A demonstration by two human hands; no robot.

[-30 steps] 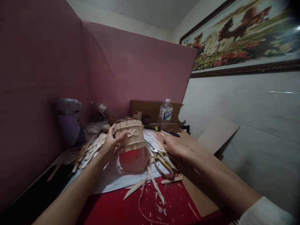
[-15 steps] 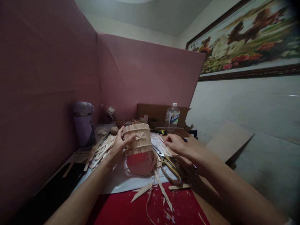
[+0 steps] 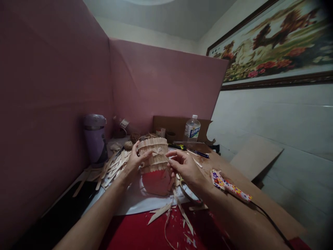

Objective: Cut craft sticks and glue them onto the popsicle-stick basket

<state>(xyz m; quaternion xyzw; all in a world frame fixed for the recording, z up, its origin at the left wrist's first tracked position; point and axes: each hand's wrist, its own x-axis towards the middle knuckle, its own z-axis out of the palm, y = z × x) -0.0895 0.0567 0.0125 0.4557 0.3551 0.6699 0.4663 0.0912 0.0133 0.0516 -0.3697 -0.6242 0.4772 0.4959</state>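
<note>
A round holder made of wooden craft sticks (image 3: 153, 154), with a small stick bow on its front, stands on a red base (image 3: 156, 180). My left hand (image 3: 135, 161) grips its left side, thumb across the front. My right hand (image 3: 182, 166) is at the holder's right side, fingers pinched on a small piece of wooden stick that I can barely make out. The scissors (image 3: 186, 191) lie mostly hidden under my right wrist.
Loose wooden sticks (image 3: 111, 166) are heaped to the left, with shavings on the red cloth (image 3: 145, 232) in front. A purple lidded jug (image 3: 95, 139), a water bottle (image 3: 191, 129), a pen (image 3: 201, 153) and cardboard stand behind. A patterned tool with a cord (image 3: 230, 185) lies at right.
My right hand moved left from the tabletop beside the scissors to the holder's right side. The patterned corded tool came into view. My left hand kept its grip.
</note>
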